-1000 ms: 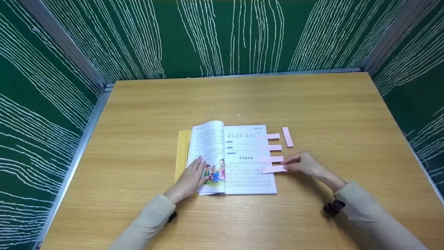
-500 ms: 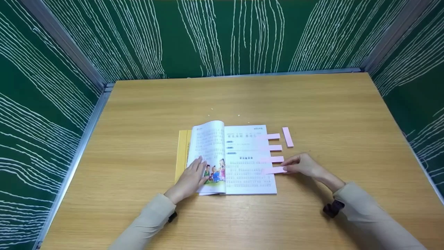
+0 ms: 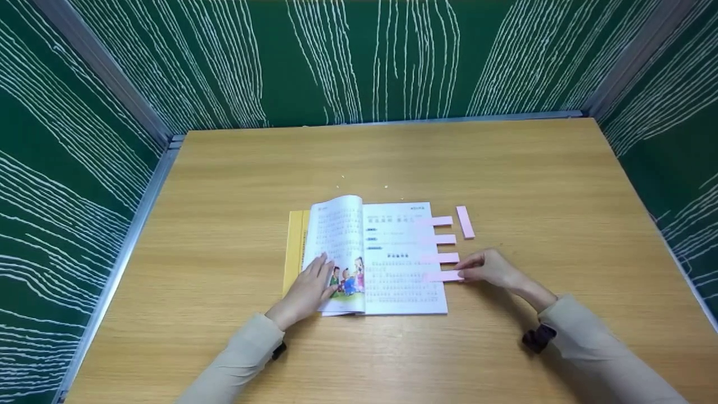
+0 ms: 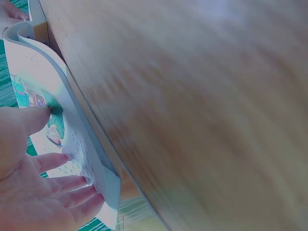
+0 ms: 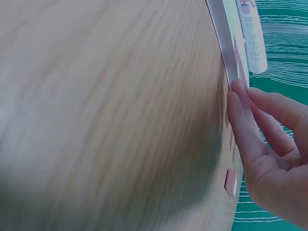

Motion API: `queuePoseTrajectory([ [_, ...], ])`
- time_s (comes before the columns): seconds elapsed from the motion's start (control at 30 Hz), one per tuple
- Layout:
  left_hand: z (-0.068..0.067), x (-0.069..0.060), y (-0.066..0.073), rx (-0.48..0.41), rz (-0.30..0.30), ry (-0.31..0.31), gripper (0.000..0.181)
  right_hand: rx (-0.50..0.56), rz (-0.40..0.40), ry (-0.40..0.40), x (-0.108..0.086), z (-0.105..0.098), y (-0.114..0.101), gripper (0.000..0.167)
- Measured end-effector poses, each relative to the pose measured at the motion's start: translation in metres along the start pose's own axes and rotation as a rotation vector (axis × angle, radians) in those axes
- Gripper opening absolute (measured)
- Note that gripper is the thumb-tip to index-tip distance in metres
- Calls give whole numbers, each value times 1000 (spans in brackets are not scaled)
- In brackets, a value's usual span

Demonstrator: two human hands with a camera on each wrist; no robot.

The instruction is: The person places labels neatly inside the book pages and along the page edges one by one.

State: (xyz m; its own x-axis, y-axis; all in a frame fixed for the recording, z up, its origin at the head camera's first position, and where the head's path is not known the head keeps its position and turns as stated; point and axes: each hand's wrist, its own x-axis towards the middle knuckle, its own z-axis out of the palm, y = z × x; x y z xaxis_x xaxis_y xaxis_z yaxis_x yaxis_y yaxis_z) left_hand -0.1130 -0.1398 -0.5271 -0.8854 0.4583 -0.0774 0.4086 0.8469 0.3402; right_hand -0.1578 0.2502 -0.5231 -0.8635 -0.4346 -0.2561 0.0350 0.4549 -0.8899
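left page [image 3: 336,227] is touched by the left hand [image 3: 303,292], fingers pretty straight; nearest pink strip [image 3: 443,276] gets pinched at its right end by the right hand [image 3: 491,269].

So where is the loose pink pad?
In the head view, the pad lies on the table, right of the book, near its top strip, beyond the right hand.

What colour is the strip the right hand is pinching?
Pink: the strip in the right hand shows best in the head view.
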Motion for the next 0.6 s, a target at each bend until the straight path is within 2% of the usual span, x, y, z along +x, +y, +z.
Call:
queuePoseTrajectory([
  [0.27,-1,0,0,3,10,7,54,3,-23,4,-1,0,1,22],
  [0.4,-1,-1,1,-4,16,20,53,0,-42,40,-4,1,-2,22],
  [0.5,-1,-1,1,-3,11,17,53,-104,-69,120,-5,3,-5,18],
  [0.6,-1,0,0,0,6,13,53,-300,-132,227,-5,9,-7,14],
])
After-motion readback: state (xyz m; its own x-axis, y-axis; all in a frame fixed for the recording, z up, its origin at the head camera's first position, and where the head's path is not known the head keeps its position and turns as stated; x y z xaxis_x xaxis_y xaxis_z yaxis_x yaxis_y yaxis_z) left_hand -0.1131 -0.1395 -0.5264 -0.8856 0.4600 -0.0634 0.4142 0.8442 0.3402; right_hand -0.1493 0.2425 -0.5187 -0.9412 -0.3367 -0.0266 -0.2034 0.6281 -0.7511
